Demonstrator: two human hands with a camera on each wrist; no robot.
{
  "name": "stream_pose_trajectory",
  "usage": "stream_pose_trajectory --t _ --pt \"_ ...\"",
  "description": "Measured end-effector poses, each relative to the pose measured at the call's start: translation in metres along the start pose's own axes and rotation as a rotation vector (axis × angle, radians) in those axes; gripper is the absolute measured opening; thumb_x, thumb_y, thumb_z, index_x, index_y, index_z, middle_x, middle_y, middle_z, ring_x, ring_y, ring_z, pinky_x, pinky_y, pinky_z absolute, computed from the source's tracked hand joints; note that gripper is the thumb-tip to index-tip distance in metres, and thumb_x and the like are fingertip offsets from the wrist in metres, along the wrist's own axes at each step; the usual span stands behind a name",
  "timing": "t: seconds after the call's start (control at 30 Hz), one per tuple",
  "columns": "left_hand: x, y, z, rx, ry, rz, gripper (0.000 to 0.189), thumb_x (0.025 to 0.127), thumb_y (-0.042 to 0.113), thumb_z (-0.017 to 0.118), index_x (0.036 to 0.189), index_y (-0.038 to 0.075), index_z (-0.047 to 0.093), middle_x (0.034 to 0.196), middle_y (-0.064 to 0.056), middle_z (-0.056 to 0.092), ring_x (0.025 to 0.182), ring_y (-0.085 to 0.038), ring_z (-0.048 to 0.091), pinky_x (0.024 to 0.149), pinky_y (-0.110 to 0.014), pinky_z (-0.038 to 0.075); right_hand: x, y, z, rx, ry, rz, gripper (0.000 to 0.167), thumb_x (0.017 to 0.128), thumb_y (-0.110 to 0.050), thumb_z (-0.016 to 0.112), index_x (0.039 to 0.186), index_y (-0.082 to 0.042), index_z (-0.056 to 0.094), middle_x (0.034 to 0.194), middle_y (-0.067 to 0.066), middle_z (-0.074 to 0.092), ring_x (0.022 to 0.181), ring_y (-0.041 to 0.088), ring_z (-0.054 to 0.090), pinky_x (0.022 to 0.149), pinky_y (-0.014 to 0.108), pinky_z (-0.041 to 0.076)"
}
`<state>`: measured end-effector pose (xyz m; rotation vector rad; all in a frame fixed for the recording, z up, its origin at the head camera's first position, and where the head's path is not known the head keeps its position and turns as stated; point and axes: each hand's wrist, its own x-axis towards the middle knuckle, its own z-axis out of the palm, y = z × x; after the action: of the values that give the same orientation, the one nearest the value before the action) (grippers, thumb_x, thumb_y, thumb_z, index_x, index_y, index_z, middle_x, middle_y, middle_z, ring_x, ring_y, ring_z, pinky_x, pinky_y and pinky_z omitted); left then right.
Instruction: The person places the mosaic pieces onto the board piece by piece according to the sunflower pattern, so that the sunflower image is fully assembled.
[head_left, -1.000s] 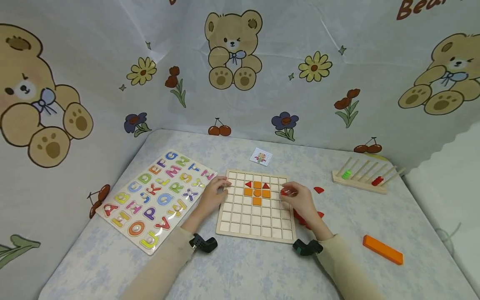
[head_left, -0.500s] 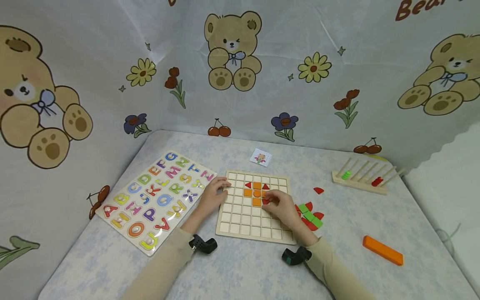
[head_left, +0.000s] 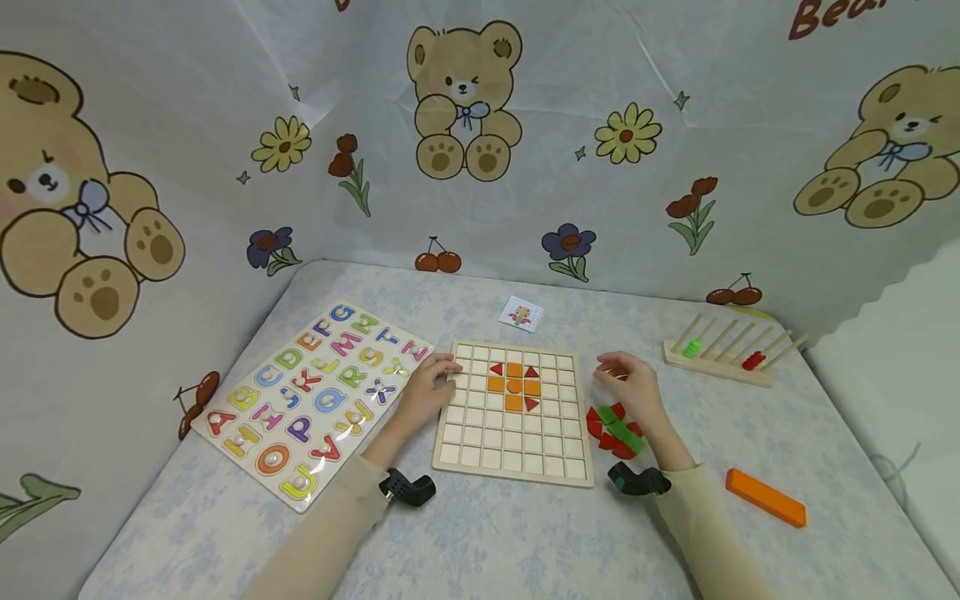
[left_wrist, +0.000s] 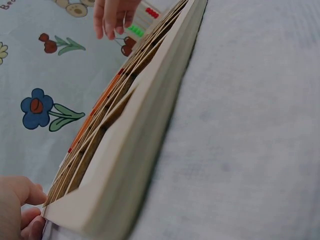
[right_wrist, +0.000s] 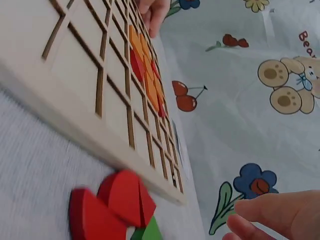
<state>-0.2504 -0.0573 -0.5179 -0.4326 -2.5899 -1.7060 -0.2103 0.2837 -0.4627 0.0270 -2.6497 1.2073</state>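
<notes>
A wooden grid board (head_left: 480,440) lies mid-table. Orange pieces (head_left: 514,403) form a cross on it, with a disc at its centre. Red triangular pieces (head_left: 532,404) fill three of the corner cells around the cross. My left hand (head_left: 426,392) holds the board's left edge, its thumb and fingers at the rim in the left wrist view. Off the board's right side, my right hand (head_left: 632,390) hovers with loosely bent fingers; nothing shows between them. Beneath its wrist lies a pile of red pieces (right_wrist: 122,197) and green pieces (head_left: 622,433).
An alphabet puzzle board (head_left: 322,400) lies to the left. Behind the grid is a small picture card (head_left: 522,314). A peg stand (head_left: 716,371) with green and red rings is at the back right, and an orange bar (head_left: 765,498) lies at front right.
My right hand carried a red piece onto the grid, let go of it in the cell at the cross's lower right, then moved back right past the board's edge. My left hand stayed put.
</notes>
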Motion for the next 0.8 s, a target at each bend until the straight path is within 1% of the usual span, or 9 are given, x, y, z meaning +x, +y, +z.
stream_pose_trajectory --t 0.1,0.17,0.27,0.33,0.47,0.5,0.6,0.73,0.8 --pt "0.000 0.000 0.000 0.003 0.000 0.005 0.022 0.093 0.004 0.060 0.112 0.006 0.071 0.140 -0.009 0.055 0.128 -0.027 0.055 0.109 -0.042 0.047 -0.004 0.011 -0.013 -0.052 -0.030 0.009 0.027 0.090 0.000 0.067 0.115 0.008 0.066 0.100 0.025 0.070 0.083 0.021 0.064 0.070 0.013 0.049" --pt "0.000 0.001 0.000 0.000 0.001 0.009 0.023 0.093 0.003 0.060 0.112 0.005 0.071 0.140 -0.009 0.055 0.128 -0.027 0.054 0.109 -0.042 0.047 -0.010 0.018 -0.020 -0.063 -0.070 0.024 0.027 0.089 0.002 0.067 0.115 0.009 0.065 0.100 0.026 0.070 0.084 0.022 0.064 0.069 0.013 0.049" --pt "0.000 0.001 -0.001 -0.007 -0.002 0.006 0.022 0.093 0.003 0.060 0.112 0.005 0.071 0.140 -0.010 0.054 0.129 -0.028 0.054 0.109 -0.042 0.047 -0.022 0.027 -0.025 -0.076 -0.122 0.043 0.028 0.088 0.004 0.068 0.115 0.010 0.064 0.101 0.026 0.070 0.085 0.022 0.065 0.069 0.012 0.050" --pt "0.000 0.000 -0.002 -0.006 -0.005 0.004 0.022 0.093 0.004 0.060 0.112 0.005 0.071 0.140 -0.010 0.054 0.129 -0.027 0.054 0.109 -0.042 0.047 -0.029 0.029 -0.026 -0.078 -0.135 0.038 0.028 0.087 0.004 0.069 0.114 0.009 0.065 0.101 0.025 0.071 0.086 0.023 0.065 0.070 0.012 0.051" --pt "0.000 0.001 -0.004 -0.004 -0.012 -0.004 0.022 0.094 0.004 0.060 0.113 0.005 0.070 0.141 -0.009 0.054 0.129 -0.027 0.054 0.110 -0.042 0.046 -0.036 0.026 -0.020 -0.076 -0.150 -0.014 0.028 0.086 0.000 0.073 0.113 0.005 0.068 0.102 0.020 0.071 0.090 0.028 0.064 0.075 0.017 0.054" --pt "0.000 0.001 -0.004 -0.003 -0.013 -0.006 0.022 0.094 0.004 0.060 0.113 0.004 0.070 0.141 -0.009 0.054 0.130 -0.027 0.053 0.110 -0.042 0.046 -0.036 0.025 -0.017 -0.074 -0.160 -0.033 0.028 0.086 0.000 0.073 0.113 0.004 0.068 0.103 0.020 0.071 0.093 0.030 0.064 0.077 0.021 0.055" --pt "0.000 0.001 -0.004 -0.008 -0.018 -0.009 0.022 0.094 0.005 0.060 0.114 0.004 0.070 0.142 -0.009 0.053 0.130 -0.028 0.053 0.111 -0.042 0.045 -0.036 0.022 -0.009 -0.061 -0.201 -0.071 0.029 0.085 0.002 0.072 0.114 0.002 0.069 0.106 0.018 0.072 0.095 0.029 0.064 0.078 0.025 0.055" --pt "0.000 0.000 -0.002 -0.012 -0.019 -0.004 0.022 0.094 0.005 0.060 0.114 0.005 0.070 0.141 -0.009 0.054 0.129 -0.028 0.054 0.110 -0.042 0.046 -0.033 0.022 -0.003 -0.061 -0.245 -0.100 0.029 0.085 0.003 0.072 0.114 0.000 0.070 0.109 0.016 0.072 0.098 0.029 0.065 0.079 0.025 0.054" --pt "-0.001 0.000 -0.001 -0.013 -0.019 0.001 0.022 0.094 0.004 0.060 0.113 0.005 0.070 0.141 -0.009 0.054 0.128 -0.028 0.054 0.110 -0.042 0.046 -0.032 0.023 -0.002 -0.073 -0.261 -0.105 0.029 0.085 0.002 0.073 0.114 -0.001 0.070 0.110 0.015 0.072 0.101 0.032 0.065 0.081 0.028 0.054"
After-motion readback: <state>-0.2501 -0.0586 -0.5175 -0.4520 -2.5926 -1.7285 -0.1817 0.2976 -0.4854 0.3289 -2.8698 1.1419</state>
